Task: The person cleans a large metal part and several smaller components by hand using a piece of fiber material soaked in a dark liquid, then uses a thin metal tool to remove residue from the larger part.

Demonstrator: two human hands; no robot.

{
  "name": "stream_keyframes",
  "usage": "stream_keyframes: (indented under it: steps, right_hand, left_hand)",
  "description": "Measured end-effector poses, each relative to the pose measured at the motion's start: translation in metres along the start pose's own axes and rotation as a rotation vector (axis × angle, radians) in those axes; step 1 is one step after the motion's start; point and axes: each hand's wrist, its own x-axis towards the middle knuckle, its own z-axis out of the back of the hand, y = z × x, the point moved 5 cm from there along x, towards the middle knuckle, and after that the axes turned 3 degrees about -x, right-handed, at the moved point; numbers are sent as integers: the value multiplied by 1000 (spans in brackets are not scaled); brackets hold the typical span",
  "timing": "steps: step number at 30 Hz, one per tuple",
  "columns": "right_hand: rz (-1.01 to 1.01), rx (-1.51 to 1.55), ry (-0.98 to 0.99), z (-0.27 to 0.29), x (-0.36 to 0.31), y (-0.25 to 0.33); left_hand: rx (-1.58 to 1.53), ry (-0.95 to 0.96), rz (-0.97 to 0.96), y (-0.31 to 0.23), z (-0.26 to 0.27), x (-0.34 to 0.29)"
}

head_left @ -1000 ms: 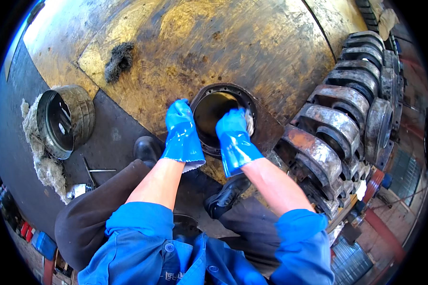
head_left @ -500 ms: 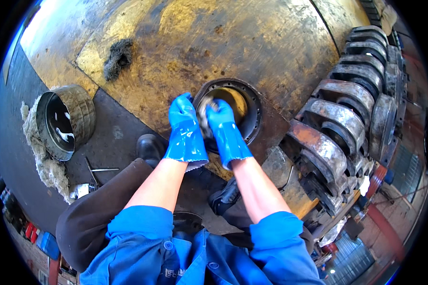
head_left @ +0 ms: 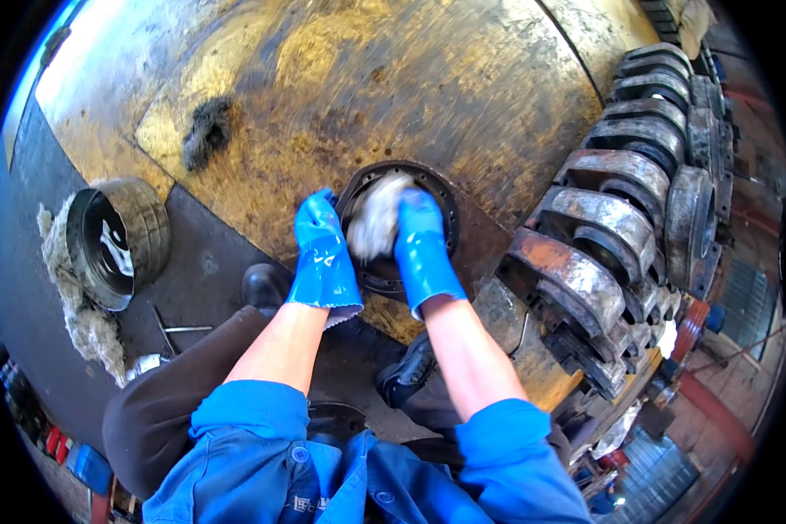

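Note:
A dark round metal ring [head_left: 452, 210] with bolt holes around its flange lies on the stained yellow-and-black metal surface in front of me. My left hand [head_left: 317, 229], in a blue rubber glove, is closed on the ring's left rim. Over the ring's opening my right hand [head_left: 419, 223], gloved the same way, grips a wad of whitish cotton waste [head_left: 377, 217]. The wad is blurred by motion and covers most of the opening. My right fingertips are partly hidden behind the glove.
A dark clump of cotton waste [head_left: 208, 133] lies beyond my left hand. At left, an open metal tin [head_left: 148, 229] rests on its side beside pale cotton waste [head_left: 87, 319]; a T-shaped tool [head_left: 168, 330] lies nearer. Heavy curved metal castings [head_left: 576, 275] line the right side.
The cotton waste, earlier against the ring's left inner wall, now spreads across the opening, and my right hand has shifted with it. My left hand stays at the rim. The whole view has shifted slightly.

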Motion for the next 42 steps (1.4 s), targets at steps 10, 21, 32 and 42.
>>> stream_keyframes:
  steps: [10, 21, 32, 42]
  right_hand:
    - [-232, 251, -259, -17, 1, 0]
    - [-222, -959, 587, 1, -18, -11]
    - [-45, -2063, 448, -7, -39, 78]
    - [64, -1351, 708, -7, -36, 39]
  left_hand:
    - [-184, 146, 70, -1, 26, 1]
    - [23, 164, 172, -20, -4, -16]
    - [30, 64, 112, -1, 1, -1]
    - [-8, 123, 136, -6, -15, -9]
